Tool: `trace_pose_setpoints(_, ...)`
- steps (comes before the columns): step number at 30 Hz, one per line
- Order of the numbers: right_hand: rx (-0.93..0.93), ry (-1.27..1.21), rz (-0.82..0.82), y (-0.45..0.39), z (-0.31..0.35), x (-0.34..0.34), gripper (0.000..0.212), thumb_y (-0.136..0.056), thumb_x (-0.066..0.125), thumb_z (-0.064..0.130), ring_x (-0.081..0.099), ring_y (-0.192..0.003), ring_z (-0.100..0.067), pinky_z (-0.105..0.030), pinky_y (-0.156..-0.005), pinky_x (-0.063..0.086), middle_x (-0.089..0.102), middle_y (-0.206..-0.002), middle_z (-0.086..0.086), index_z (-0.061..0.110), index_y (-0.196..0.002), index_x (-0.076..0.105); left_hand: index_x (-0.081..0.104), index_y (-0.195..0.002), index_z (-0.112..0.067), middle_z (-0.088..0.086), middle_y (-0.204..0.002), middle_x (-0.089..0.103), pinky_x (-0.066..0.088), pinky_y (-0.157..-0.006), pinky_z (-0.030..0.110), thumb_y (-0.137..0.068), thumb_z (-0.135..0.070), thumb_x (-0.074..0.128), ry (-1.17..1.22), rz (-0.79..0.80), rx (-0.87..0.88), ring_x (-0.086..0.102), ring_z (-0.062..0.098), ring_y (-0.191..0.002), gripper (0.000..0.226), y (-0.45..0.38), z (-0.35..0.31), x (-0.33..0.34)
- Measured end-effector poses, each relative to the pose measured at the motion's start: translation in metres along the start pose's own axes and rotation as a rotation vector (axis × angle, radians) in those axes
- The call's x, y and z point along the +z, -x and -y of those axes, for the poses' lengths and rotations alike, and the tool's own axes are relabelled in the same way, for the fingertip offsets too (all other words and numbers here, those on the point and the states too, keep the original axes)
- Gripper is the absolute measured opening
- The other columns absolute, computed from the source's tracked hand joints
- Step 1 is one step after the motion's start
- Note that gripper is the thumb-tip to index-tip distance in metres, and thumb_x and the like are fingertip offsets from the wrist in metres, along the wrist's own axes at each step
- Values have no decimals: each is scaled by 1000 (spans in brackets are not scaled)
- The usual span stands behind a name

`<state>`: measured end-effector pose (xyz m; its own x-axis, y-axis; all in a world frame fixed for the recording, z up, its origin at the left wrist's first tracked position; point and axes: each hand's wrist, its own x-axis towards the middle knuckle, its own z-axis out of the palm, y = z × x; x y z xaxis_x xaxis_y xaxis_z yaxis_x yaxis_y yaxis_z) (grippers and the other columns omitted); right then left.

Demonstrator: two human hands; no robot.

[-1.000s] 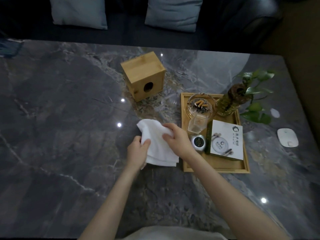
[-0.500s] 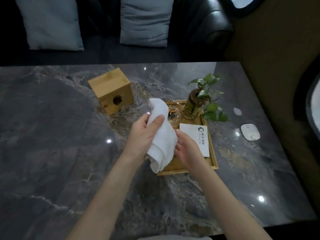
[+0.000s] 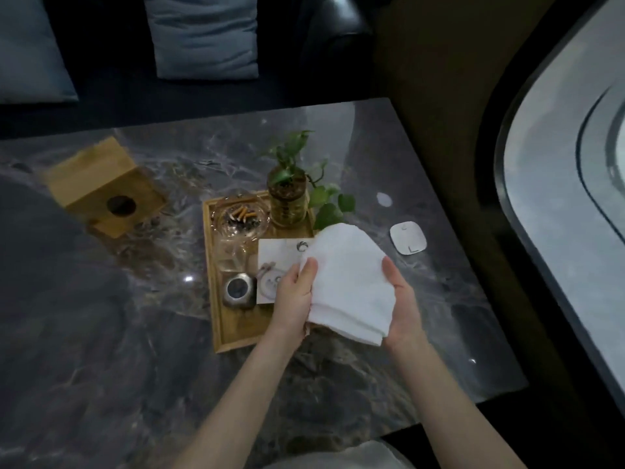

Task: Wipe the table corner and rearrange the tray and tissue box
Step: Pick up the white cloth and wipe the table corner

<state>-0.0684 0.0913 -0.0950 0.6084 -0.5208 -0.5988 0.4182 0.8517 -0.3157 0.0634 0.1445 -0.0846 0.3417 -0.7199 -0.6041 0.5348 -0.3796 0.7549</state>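
Marble table: hands hold white cloth above tray.

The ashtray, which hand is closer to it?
Left. The left hand is just right of the ashtray, over the tray; the right hand is farther right.
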Motion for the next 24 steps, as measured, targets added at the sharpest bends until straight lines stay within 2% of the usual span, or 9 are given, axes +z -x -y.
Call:
trace_pose_setpoints(2,-14,25,-30,7,19,-12,65,-64,74,39,61,-107,-39,-61,-92,43,60,-124,-22,3,-116,63,58,-107,-19,4,-108,64,50,-84,34,-94,-33,43,-171,27,28,59,21,-100,24,-7,9,17)
trace_pose_setpoints(4,-36,39,-52,10,43,-22,55,-75,64,42,62,-107,-35,-55,-92,46,63,-121,-19,5,-116,64,55,-89,-28,-6,-92,59,43,-76,28,-96,-34,37,-353,38,69,54,13,-92,21,-16,15,36)
trace_pose_setpoints(6,-71,69,-80,11,70,-29,47,-86,48,45,66,-99,-31,-48,-88,50,69,-109,-14,8,-104,71,56,-91,-24,-13,-87,54,39,-79,29,-97,-33,31,-458,37,95,51,8,-89,27,-26,19,53)
trace_pose_setpoints(10,-159,177,-146,7,125,-27,53,-92,38,45,69,-91,-28,-44,-85,51,73,-98,-13,8,-90,75,56,-117,-9,8,-122,57,35,-97,28,-98,-28,29,-736,38,279,51,18,-113,38,-59,29,82)
trace_pose_setpoints(13,-227,259,-229,-4,162,-22,46,-91,41,45,71,-82,-26,-42,-78,55,74,-90,-12,8,-94,68,37,-138,-12,6,-147,38,24,-111,32,-98,-29,27,-1001,-23,414,33,19,-135,44,-93,31,97)
trace_pose_setpoints(17,-324,457,-285,-23,204,-13,38,-91,44,45,65,-92,-24,-38,-83,51,70,-97,-6,13,-100,62,17,-145,-13,4,-157,12,8,-117,38,-98,-32,21,-1318,-160,411,7,18,-145,52,-134,39,104)
trace_pose_setpoints(20,-417,835,-390,-44,223,-4,33,-93,42,43,59,-96,-17,-29,-80,47,64,-97,4,17,-106,57,7,-147,-12,4,-158,0,0,-117,38,-98,-34,18,-1432,-204,360,-4,17,-145,55,-150,51,102)
trace_pose_setpoints(22,-615,1205,-401,-63,224,-2,35,-95,39,39,55,-93,-15,-28,-79,44,62,-105,-3,14,-114,56,3,-147,-12,3,-158,-4,-5,-114,36,-97,-35,17,-1483,-221,363,-7,16,-145,57,-154,59,101)
trace_pose_setpoints(24,-781,1592,-350,-87,220,-7,42,-95,38,38,51,-108,-20,-31,-95,39,60,-118,-13,6,-117,55,2,-147,-13,3,-158,-4,-7,-112,35,-95,-38,11,-1535,-254,385,-8,15,-145,58,-157,65,100)
